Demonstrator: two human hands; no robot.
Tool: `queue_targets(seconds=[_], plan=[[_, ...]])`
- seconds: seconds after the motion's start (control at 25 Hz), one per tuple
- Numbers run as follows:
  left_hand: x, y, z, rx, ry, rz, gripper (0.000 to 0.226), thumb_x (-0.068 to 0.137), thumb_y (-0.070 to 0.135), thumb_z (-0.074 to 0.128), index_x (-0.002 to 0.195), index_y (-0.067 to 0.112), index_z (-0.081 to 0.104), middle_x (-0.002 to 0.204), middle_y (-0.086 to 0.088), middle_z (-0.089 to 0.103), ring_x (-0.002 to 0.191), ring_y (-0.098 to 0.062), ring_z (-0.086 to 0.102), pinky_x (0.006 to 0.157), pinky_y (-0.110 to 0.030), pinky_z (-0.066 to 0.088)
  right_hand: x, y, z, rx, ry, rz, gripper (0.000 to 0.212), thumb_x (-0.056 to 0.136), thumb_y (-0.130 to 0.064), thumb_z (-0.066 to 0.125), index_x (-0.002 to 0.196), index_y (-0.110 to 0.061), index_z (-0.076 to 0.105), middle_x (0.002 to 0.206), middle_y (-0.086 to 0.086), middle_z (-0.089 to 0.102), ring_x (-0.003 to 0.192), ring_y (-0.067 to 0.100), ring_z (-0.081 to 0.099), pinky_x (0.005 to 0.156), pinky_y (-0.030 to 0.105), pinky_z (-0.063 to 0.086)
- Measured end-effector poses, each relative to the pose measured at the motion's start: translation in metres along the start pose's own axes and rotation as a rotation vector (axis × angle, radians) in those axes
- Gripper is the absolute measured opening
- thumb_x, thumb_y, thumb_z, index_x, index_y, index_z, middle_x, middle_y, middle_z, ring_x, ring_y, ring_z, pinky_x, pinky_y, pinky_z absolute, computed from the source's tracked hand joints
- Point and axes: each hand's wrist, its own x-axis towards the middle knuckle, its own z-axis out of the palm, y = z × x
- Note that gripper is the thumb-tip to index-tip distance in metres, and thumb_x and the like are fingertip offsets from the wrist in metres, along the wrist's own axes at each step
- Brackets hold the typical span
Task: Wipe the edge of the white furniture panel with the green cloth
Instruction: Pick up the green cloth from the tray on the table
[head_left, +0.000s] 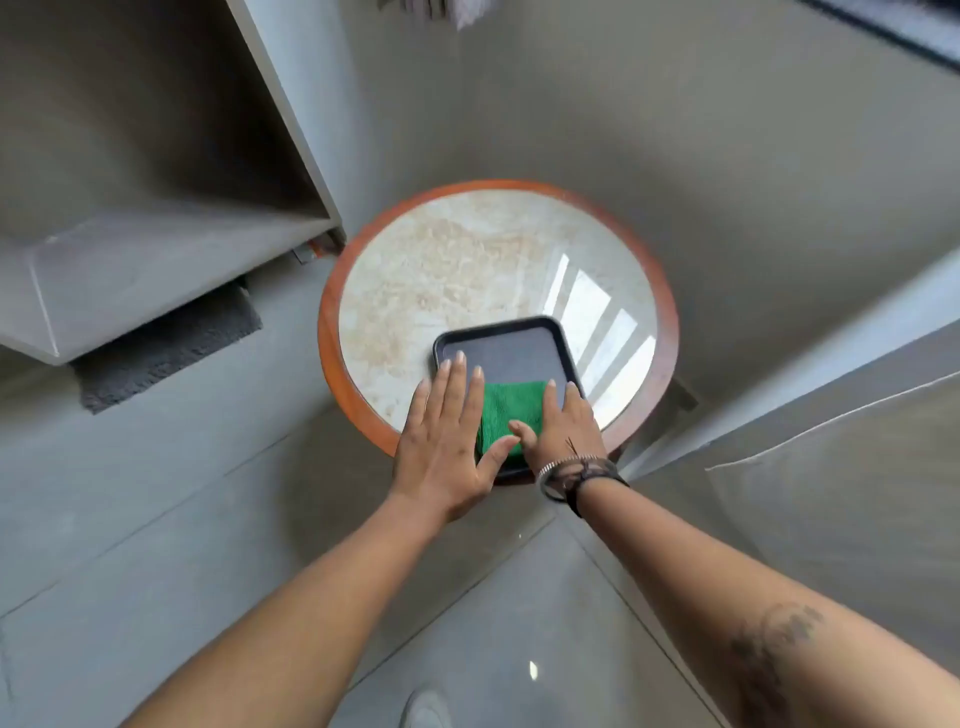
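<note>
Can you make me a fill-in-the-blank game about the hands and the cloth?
1. The folded cloth is ____ in colour.
2. The cloth lies in a dark ____ on the round table.
3. Bracelets sit on the ____ wrist, behind that hand.
4. The left hand has its fingers spread ____.

Missing words: green; tray; right; flat

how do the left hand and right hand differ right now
The left hand has a bare wrist; the right hand wears bracelets at the wrist and a small dark mark on its back. The left hand lies over the left side of the black tray, the right hand over its right side. Both are flat, fingers extended, thumbs on the folded green cloth in the tray.
</note>
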Motion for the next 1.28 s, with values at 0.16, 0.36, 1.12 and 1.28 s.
queue_targets(seconds=[0.16,0.36,1.12,1.28], plan=[[0.012,-0.001,0.037,-0.029,0.025,-0.036,0.085,0.094,0.061,0.021,0.157,0.005,0.023,0.167,-0.018,0.016,0.156,-0.031,0.015,0.125,-0.046,0.008,0.033,-0.02,0.024,0.155,0.054,0.234,0.074,0.083,-0.043,0.068,0.14,-0.007,0.041,0.14,0.016,0.047,0.132,0.034,0.042,0.099,0.044,0.045],[-0.004,0.002,0.049,-0.096,0.057,-0.104,0.081,0.094,0.058,0.025,0.156,0.005,0.026,0.167,-0.017,0.018,0.155,-0.031,0.018,0.126,-0.046,0.006,0.048,-0.019,0.011,0.368,-0.116,0.527,0.071,0.058,-0.046,0.089,0.115,-0.01,0.066,0.122,0.013,0.069,0.113,0.029,0.066,0.096,0.041,0.055],[-0.092,0.131,0.028,-1.942,-0.226,-0.873,0.054,0.076,0.025,0.074,0.124,0.002,0.067,0.123,-0.02,0.073,0.111,-0.032,0.071,0.091,-0.045,0.06,-0.119,0.126,-0.048,1.325,-0.443,0.21,0.034,0.072,-0.004,0.076,0.105,0.0,0.069,0.081,0.012,0.076,0.062,0.026,0.073,0.047,0.032,0.056],[-0.147,0.161,0.098,-1.975,-0.261,-0.985,0.045,0.072,0.012,0.076,0.116,0.005,0.071,0.118,-0.019,0.075,0.105,-0.03,0.074,0.084,-0.043,0.062,-0.143,0.175,0.011,1.077,-0.469,0.271,0.021,0.072,-0.002,0.079,0.088,-0.008,0.067,0.084,0.008,0.074,0.065,0.019,0.071,0.057,0.032,0.06]])
